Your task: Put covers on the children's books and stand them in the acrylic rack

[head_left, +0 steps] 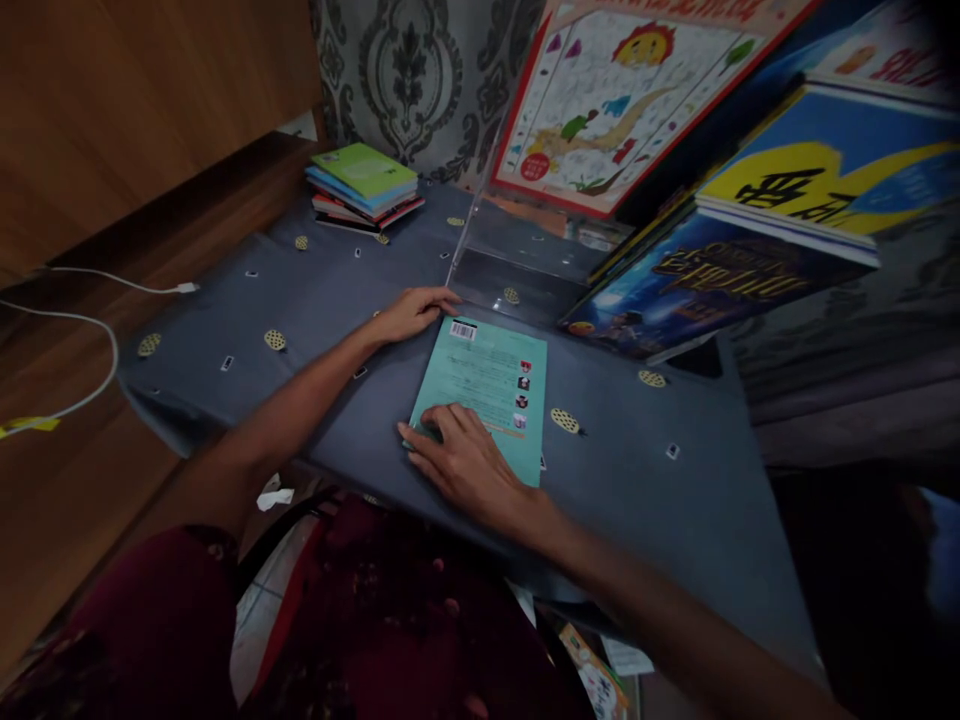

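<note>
A teal-green book point(480, 365) lies flat on the cloth-covered table in front of me, with a barcode, lines of print and several small pictures on its upper face. My left hand point(414, 313) rests at the book's far left corner, fingers stretched out and touching the edge. Across the near left part of the same book lies my right hand point(466, 455). Its fingers are apart and slightly bent, with the thumb side at the near left corner. The palm side of the right hand is hidden.
A stack of books point(365, 185) stands at the back left. To the right, a clear acrylic stand point(487, 240) holds upright picture books point(577, 110), beside a dark blue book point(675, 280). A white cable point(112, 345) hangs at the left. The grey-blue tablecloth point(645, 480) has a pineapple pattern.
</note>
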`<action>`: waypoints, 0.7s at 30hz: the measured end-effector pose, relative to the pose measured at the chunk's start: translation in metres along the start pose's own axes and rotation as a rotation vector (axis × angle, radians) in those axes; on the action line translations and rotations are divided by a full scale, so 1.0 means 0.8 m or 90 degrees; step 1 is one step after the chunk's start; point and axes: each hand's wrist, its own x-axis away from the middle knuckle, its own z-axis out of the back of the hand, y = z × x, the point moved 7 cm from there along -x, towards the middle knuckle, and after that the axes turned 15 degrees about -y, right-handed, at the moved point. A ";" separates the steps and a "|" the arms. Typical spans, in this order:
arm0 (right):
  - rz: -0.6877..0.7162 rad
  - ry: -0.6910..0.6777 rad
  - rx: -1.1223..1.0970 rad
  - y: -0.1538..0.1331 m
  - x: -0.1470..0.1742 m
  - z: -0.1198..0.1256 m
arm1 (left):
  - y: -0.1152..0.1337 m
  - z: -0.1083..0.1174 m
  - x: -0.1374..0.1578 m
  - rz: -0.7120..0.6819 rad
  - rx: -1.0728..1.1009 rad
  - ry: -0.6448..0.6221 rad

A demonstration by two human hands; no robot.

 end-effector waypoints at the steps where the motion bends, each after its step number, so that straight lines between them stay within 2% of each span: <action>1: -0.007 -0.002 0.001 -0.006 0.002 -0.002 | 0.000 0.000 0.000 0.005 -0.004 0.001; 13: -0.157 0.033 0.016 -0.039 0.020 -0.016 | 0.015 0.004 0.004 0.019 -0.002 0.012; 21: -0.233 0.067 -0.040 -0.032 0.081 -0.023 | 0.021 0.006 0.005 0.048 -0.041 0.006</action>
